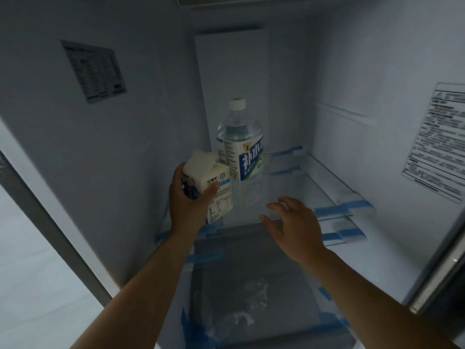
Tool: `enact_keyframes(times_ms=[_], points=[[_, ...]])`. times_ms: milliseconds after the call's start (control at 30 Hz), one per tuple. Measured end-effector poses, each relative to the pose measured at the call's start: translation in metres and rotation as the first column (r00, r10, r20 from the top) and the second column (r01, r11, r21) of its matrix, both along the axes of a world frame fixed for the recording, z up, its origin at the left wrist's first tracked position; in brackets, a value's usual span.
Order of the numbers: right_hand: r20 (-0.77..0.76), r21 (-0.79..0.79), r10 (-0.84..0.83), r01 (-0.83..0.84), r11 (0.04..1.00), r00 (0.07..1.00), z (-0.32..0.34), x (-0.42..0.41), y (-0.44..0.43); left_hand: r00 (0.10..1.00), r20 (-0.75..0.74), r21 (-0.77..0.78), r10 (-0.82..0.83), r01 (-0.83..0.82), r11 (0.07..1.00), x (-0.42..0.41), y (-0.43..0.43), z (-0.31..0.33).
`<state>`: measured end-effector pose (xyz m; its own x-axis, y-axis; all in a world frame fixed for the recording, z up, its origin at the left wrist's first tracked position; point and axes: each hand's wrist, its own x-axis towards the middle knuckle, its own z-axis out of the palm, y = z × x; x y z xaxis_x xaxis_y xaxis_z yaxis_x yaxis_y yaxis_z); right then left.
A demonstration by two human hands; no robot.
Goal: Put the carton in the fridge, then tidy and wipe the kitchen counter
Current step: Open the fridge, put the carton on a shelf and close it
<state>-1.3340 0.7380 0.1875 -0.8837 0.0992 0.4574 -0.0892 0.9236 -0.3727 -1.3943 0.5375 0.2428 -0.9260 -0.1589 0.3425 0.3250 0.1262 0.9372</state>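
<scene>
We see the left hand [187,197] wrapped around the carton [208,187], fingers curled over its front face and thumb behind, so the grip is closed firmly on it. The carton is small, white with blue print and a gabled top, tilted with its top leaning left; it is held in the air inside the fridge [100,159], above the glass shelf [314,177], and we cannot tell whether its lower corner touches anything. Just behind and to its right stands a clear water bottle [240,152], upright, white cap, blue and white label. The right hand [292,225] hovers empty nearby, fingers spread apart, palm down, holding nothing. Strips of blue tape [339,210] mark the shelf edges. A printed sticker [94,70] sits on the left inner wall, and another label [437,144] on the right wall.
</scene>
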Motion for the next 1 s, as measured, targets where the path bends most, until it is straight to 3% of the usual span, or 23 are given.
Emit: enact_keyframes(times_ms=[267,467,600,700,833,1000], points=[[0.047,-0.008,0.004,-0.004,1.000,0.999,0.004,0.003,0.001,0.992,0.077,-0.002,-0.099,0.099,0.995,-0.010,-0.004,0.006],[0.043,0.037,-0.039,0.037,0.999,0.998,0.018,0.019,0.009,1.000,-0.014,-0.183,-0.005,0.003,0.983,0.004,-0.012,0.004],[-0.043,0.069,-0.103,0.106,0.992,0.994,0.047,0.048,0.016,0.998,-0.049,-0.205,0.030,-0.040,0.978,0.024,-0.016,0.015],[-0.086,0.077,-0.102,0.108,0.991,0.991,0.072,0.081,0.020,0.988,-0.157,-0.204,0.012,-0.044,0.978,0.049,-0.008,0.027],[-0.162,0.079,-0.130,0.145,0.986,0.978,0.097,0.141,0.030,0.936,-0.283,-0.284,-0.208,0.126,0.951,0.095,0.023,0.032],[-0.203,0.092,-0.261,0.284,0.954,0.944,0.105,0.231,0.062,0.770,-0.215,-0.412,-0.601,0.486,0.771,0.161,0.094,0.015]])
